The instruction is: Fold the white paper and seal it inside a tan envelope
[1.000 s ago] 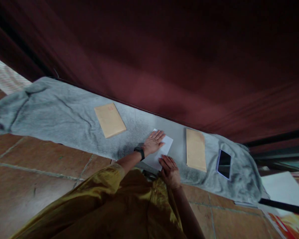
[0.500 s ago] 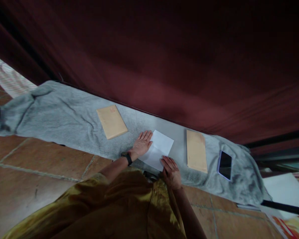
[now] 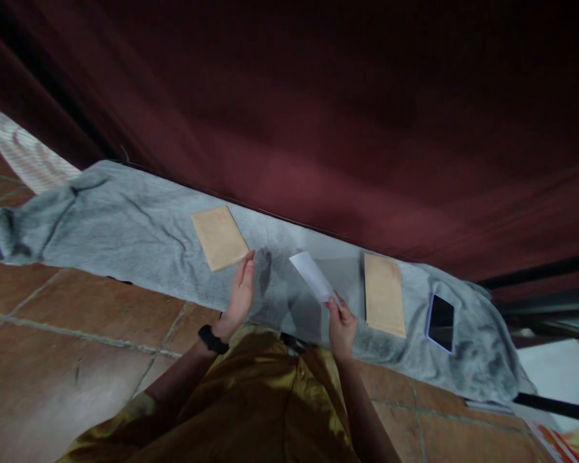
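A folded sheet of white paper is raised over the grey cloth, gripped at its near end by my right hand. My left hand, with a dark watch on its wrist, is held edge-on with fingers stretched out and nothing in it. Its fingertips are by the lower right corner of a tan envelope; whether they touch it I cannot tell. A second, stacked-looking tan envelope lies to the right of my right hand.
The grey cloth covers a long narrow surface against a dark red curtain. A phone in a purple case lies at the right. White sheets and printed papers are at the lower right, above the tiled floor.
The white paper lay flat under both hands; now it is folded narrower and lifted in my right hand. My left hand has let go and moved left towards the left envelope.
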{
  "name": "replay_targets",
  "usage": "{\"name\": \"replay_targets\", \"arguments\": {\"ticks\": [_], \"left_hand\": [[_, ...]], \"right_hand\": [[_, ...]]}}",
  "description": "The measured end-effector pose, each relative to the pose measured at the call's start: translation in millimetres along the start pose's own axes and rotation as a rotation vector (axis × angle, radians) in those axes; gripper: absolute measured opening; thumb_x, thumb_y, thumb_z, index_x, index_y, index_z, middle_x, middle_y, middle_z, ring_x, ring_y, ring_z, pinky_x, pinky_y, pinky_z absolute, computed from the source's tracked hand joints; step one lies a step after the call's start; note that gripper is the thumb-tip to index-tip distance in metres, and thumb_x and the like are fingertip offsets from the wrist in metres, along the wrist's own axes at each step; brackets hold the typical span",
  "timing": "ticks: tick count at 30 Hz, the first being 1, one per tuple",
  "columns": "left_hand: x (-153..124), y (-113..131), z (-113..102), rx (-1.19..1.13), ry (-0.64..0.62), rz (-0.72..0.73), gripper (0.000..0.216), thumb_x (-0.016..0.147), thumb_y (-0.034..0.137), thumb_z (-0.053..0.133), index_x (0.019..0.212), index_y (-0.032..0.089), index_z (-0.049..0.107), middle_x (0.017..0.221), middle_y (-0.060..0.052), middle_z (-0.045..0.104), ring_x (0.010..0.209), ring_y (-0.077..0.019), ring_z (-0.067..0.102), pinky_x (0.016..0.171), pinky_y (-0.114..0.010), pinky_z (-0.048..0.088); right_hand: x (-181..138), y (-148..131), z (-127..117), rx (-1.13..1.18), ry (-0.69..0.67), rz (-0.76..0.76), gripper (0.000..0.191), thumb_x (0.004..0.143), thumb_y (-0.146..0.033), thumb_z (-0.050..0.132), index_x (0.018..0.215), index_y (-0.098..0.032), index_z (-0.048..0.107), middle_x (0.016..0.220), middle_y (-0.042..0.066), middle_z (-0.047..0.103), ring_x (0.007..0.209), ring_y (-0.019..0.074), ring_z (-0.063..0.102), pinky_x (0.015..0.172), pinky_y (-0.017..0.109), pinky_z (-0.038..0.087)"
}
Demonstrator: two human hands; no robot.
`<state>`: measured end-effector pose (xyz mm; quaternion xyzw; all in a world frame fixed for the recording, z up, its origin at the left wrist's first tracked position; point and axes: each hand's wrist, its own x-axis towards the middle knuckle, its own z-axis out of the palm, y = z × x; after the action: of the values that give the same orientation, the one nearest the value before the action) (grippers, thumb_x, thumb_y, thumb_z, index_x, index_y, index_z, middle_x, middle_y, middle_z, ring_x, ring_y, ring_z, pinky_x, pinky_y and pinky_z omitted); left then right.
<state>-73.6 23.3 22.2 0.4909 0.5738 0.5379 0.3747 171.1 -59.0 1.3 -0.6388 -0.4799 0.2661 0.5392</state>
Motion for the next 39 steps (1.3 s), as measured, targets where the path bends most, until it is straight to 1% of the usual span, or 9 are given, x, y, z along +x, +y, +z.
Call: {"name": "replay_targets", "arguments": {"ticks": [3,8,13,17,21,24,27,31,39], "left_hand": [[6,-4,5,-0.151,-0.06,-0.24,0.055,0.099,0.054,0.054,0.144,0.022,0.052,0.147,-0.012,0.059,0.135,-0.028,0.057,0.105,-0.045,0.055],[-10,-10,38,-0.426,-0.379,-0.403,0.064,0.09,0.055,0.065,0.142,0.02,0.054,0.13,-0.013,0.071,0.112,-0.0276,0.071,0.088,-0.038,0.062],[-8,-32,60,-0.232,-0.286,-0.243,0.073,0.083,0.048,0.07,0.146,0.019,0.049,0.121,-0.01,0.075,0.094,-0.0264,0.075,0.081,-0.041,0.063],[8,-49,54,0.167,-0.242,-0.004,0.07,0.087,0.026,0.06,0.154,0.024,0.04,0.132,-0.007,0.07,0.113,-0.0263,0.071,0.096,-0.041,0.06],[12,-48,46,0.56,-0.238,0.205,0.069,0.088,0.014,0.051,0.156,0.018,0.038,0.149,-0.014,0.057,0.131,-0.0289,0.06,0.11,-0.045,0.05],[5,-39,51,0.781,-0.251,0.379,0.061,0.095,0.017,0.044,0.155,0.018,0.04,0.161,-0.017,0.043,0.145,-0.0335,0.045,0.117,-0.054,0.039],[-7,-36,66,0.856,-0.386,0.526,0.058,0.1,0.022,0.039,0.158,0.021,0.036,0.165,-0.012,0.038,0.153,-0.0289,0.033,0.123,-0.054,0.031],[-18,-44,83,0.937,-0.616,0.622,0.073,0.092,0.019,0.047,0.162,0.013,0.028,0.16,-0.016,0.044,0.151,-0.0275,0.038,0.127,-0.052,0.022],[-13,-56,78,0.949,-0.585,0.656,0.063,0.094,0.016,0.043,0.156,0.008,0.04,0.158,-0.019,0.047,0.153,-0.0266,0.034,0.127,-0.05,0.025]], "right_hand": [[8,-14,8,0.387,0.182,0.271,0.033,0.088,-0.05,0.07,0.082,-0.018,0.07,0.075,0.003,0.074,0.071,0.0198,0.073,0.078,0.039,0.064],[6,-2,19,0.619,0.183,0.393,0.028,0.08,-0.044,0.079,0.082,-0.024,0.06,0.077,-0.001,0.07,0.067,0.016,0.071,0.073,0.035,0.064],[-5,39,13,0.425,0.137,0.266,0.025,0.086,-0.048,0.067,0.09,-0.024,0.059,0.077,0.0,0.068,0.068,0.0178,0.069,0.072,0.038,0.063],[-10,59,2,0.203,0.19,0.17,0.039,0.09,-0.05,0.058,0.118,-0.024,0.059,0.098,0.005,0.07,0.085,0.0209,0.069,0.075,0.038,0.06],[-12,51,-1,-0.1,0.232,0.014,0.048,0.095,-0.047,0.052,0.135,-0.02,0.056,0.136,0.017,0.058,0.126,0.0313,0.056,0.098,0.05,0.053],[-6,32,13,-0.224,0.086,-0.154,0.047,0.103,-0.043,0.04,0.143,-0.021,0.053,0.152,0.017,0.047,0.142,0.0307,0.044,0.115,0.056,0.039],[10,17,41,-0.301,-0.117,-0.221,0.053,0.108,-0.042,0.027,0.152,-0.02,0.046,0.16,0.014,0.042,0.151,0.0258,0.034,0.123,0.055,0.032],[34,15,79,-0.426,-0.358,-0.246,0.06,0.109,-0.041,0.017,0.151,-0.013,0.049,0.159,0.013,0.047,0.151,0.0204,0.036,0.126,0.046,0.03],[61,31,94,-0.588,-0.367,-0.31,0.056,0.11,-0.038,0.018,0.15,-0.019,0.052,0.156,0.01,0.051,0.149,0.0211,0.041,0.126,0.049,0.026]]}}
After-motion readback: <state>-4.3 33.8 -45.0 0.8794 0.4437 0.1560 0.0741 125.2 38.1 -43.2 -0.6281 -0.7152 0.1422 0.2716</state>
